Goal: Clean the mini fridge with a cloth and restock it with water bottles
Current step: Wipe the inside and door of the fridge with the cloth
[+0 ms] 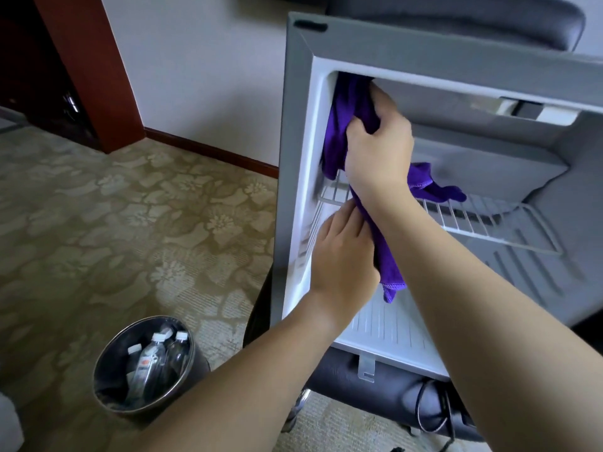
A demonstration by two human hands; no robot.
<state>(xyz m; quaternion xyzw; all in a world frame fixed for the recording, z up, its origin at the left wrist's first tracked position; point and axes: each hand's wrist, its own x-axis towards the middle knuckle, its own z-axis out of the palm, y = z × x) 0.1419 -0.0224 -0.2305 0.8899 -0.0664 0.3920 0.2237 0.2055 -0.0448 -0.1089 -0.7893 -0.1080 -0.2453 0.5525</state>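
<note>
You are in the wiping step: your right hand (378, 151) grips a purple cloth (346, 125) bunched against the upper left inner wall of the open mini fridge (300, 158), while your left hand (342, 256) rests, fingers straight, near the wire shelf's (489, 223) left edge. Next, wipe shelf and floor; water bottles (153, 357) wait in the bin (104, 380) outside, lower left.

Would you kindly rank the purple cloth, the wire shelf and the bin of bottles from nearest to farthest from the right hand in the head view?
1. Cloth: gripped by the right hand, against the fridge's left wall.
2. Wire shelf: just below that hand.
3. Bin: on the carpet, far lower left.
</note>
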